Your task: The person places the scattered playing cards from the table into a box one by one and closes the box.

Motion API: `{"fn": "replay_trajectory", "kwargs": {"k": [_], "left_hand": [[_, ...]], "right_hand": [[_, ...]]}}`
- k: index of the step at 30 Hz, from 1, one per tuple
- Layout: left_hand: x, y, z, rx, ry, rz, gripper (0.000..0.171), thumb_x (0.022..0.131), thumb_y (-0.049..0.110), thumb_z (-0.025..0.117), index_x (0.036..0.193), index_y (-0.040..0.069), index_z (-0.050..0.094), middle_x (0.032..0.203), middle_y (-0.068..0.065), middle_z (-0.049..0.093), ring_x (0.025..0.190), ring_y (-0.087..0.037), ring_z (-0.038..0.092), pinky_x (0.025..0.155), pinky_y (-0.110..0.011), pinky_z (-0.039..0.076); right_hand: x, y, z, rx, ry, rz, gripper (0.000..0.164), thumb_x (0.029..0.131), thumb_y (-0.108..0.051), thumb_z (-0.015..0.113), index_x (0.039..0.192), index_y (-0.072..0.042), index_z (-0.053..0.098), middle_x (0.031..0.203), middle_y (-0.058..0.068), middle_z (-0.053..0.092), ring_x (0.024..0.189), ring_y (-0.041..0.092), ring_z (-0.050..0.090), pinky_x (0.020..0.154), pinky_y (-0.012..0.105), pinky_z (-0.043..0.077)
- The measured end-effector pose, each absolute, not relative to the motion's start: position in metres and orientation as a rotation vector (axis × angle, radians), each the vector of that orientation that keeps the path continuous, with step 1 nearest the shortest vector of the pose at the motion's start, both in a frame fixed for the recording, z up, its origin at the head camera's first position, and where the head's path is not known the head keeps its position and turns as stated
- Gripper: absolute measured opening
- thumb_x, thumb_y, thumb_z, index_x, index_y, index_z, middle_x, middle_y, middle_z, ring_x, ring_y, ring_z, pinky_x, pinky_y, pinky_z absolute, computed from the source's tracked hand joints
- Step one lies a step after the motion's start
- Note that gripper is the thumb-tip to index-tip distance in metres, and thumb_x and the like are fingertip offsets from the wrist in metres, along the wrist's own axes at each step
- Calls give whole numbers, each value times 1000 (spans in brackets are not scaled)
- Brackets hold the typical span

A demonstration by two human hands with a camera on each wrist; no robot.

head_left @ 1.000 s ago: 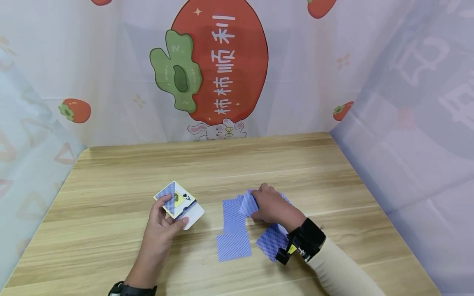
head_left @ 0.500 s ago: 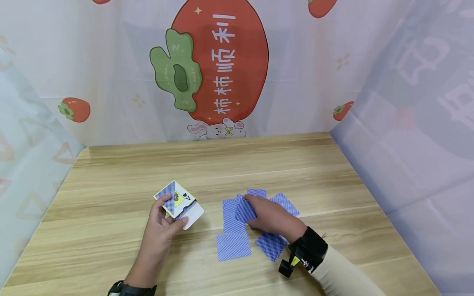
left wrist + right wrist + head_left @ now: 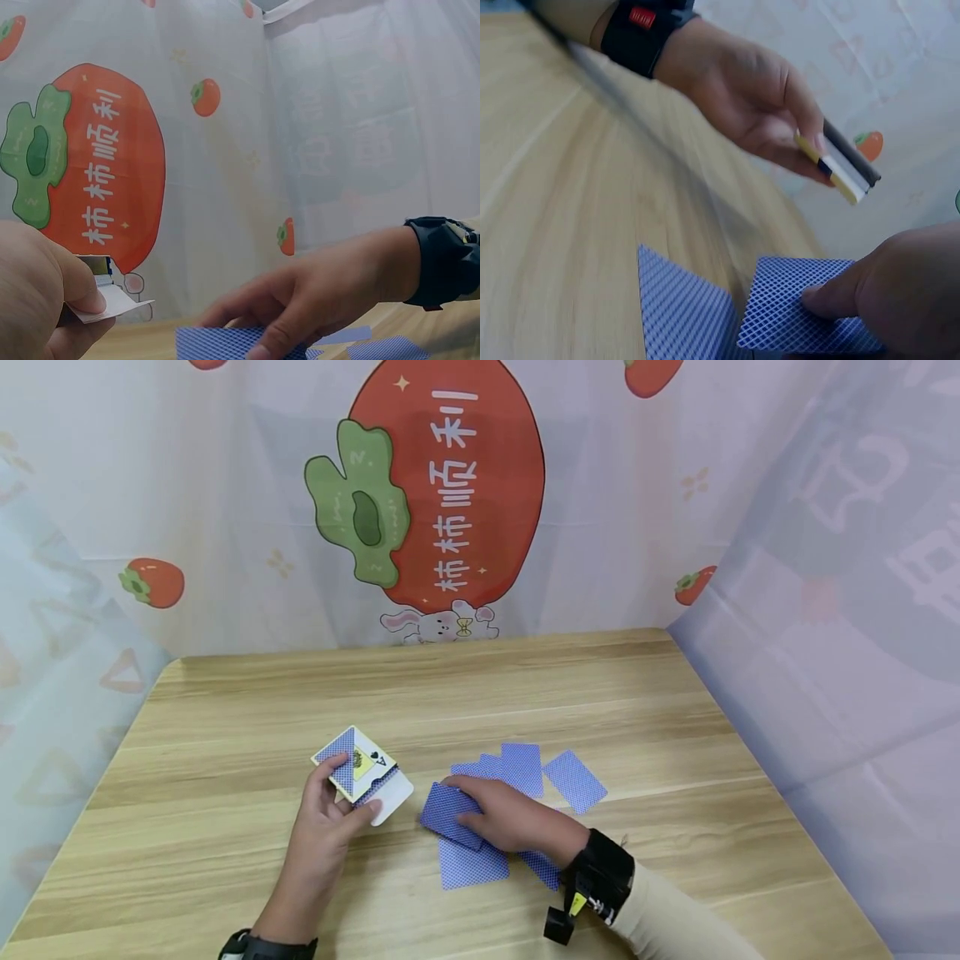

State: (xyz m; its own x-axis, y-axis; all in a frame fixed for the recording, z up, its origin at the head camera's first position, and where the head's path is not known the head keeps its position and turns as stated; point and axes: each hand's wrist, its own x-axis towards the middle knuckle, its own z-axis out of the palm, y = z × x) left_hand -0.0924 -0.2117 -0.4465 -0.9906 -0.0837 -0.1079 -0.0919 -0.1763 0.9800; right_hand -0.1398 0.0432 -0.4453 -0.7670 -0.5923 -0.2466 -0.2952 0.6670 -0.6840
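My left hand [image 3: 330, 818] grips a playing-card box [image 3: 363, 764] with an ace of spades printed on it. The box's white flap [image 3: 112, 301] stands open toward the right. To its right, my right hand [image 3: 506, 814] pinches a blue-backed playing card [image 3: 448, 812], thumb on top, with another card edge showing under it. In the right wrist view this card [image 3: 795, 300] lies beneath the thumb, back side up. Below it, a blue-backed card [image 3: 472, 867] lies flat on the table. The box's inside is hidden.
Several more blue-backed cards [image 3: 521, 768] lie face down behind the right hand, some overlapping. One separate card [image 3: 575, 781] rests farther right. The wooden table [image 3: 225, 735] meets printed cloth [image 3: 615, 527] at its back and sides.
My right hand has moved left and nearer to me with the held card, now close to the box and over the front card. My left hand and the box stay in place.
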Motion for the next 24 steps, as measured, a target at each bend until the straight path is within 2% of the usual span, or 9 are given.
{"fn": "replay_trajectory", "kwargs": {"k": [4,8,11,14,18,21,24], "left_hand": [[-92,-211,-447,-209,2017,2398,84,84,-21,61,152,12,25,149,-8,28,118,-6,60,95,-24,54],[-92,-211,-446,-213,2020,2401,84,84,-21,60,152,12,25,147,-8,30,116,-8,61,94,-24,55],[-92,-211,-445,-213,2019,2413,83,84,-21,61,151,13,26,146,-7,31,116,-8,61,94,-23,55],[-92,-210,-444,-201,2013,2436,82,84,-22,61,150,13,27,145,-7,32,116,-8,61,93,-22,55],[-92,-210,-444,-183,2007,2449,80,85,-22,60,150,13,28,144,-7,32,114,-8,61,90,-20,56],[-92,-210,-445,-167,2007,2440,80,86,-21,61,149,14,28,144,-7,33,113,-8,62,88,-20,57],[-91,-209,-447,-136,2009,2442,80,86,-19,63,149,14,28,144,-8,33,113,-9,63,87,-20,58]], "right_hand": [[-138,38,-440,-683,2324,-1068,40,105,-25,57,144,-24,53,129,-11,62,111,2,57,101,30,48],[-137,34,-434,-631,2162,-1264,35,106,-26,55,140,-22,56,109,-10,68,84,10,68,80,36,60],[-135,32,-430,-574,2071,-1348,34,105,-27,56,139,-22,57,95,-5,70,62,19,68,64,43,61],[-133,30,-427,-550,2032,-1375,32,105,-28,57,137,-22,59,87,-2,71,56,19,65,60,44,60],[-133,30,-422,-537,1975,-1405,33,105,-28,57,137,-21,60,80,1,68,54,16,60,52,34,56],[-133,29,-419,-523,1942,-1430,35,104,-30,58,139,-21,59,73,1,64,50,13,55,45,25,46],[-133,26,-418,-499,1932,-1440,37,103,-33,60,138,-21,59,65,-1,57,47,11,49,42,21,36]]}}
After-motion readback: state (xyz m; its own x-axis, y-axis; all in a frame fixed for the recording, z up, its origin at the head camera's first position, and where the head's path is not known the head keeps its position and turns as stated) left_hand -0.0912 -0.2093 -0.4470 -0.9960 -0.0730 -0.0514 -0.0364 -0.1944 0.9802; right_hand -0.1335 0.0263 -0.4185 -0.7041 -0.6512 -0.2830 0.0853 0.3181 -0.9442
